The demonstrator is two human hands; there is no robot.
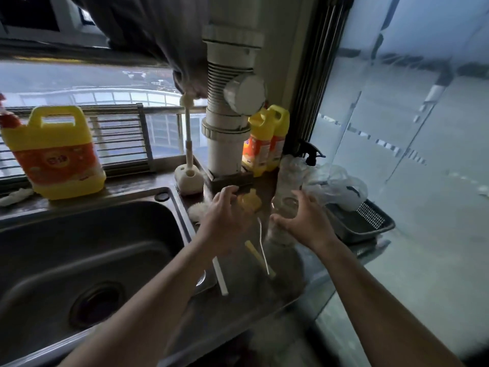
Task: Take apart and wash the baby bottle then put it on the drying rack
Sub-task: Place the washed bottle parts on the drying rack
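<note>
Clear baby bottle (289, 186) sits on the table right of the sink (87, 234), seemingly unopened. Left hand (225, 221) and right hand (308, 221) reach it, fingers spread, gripping nothing; every step seemingly remains.

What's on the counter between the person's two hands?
In the head view, a thin bent wire lies between the left hand and right hand, with a yellow piece just beyond it.

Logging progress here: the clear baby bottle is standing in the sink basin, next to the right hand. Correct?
No. The head view shows the clear baby bottle standing on the counter right of the sink, next to the right hand.
</note>
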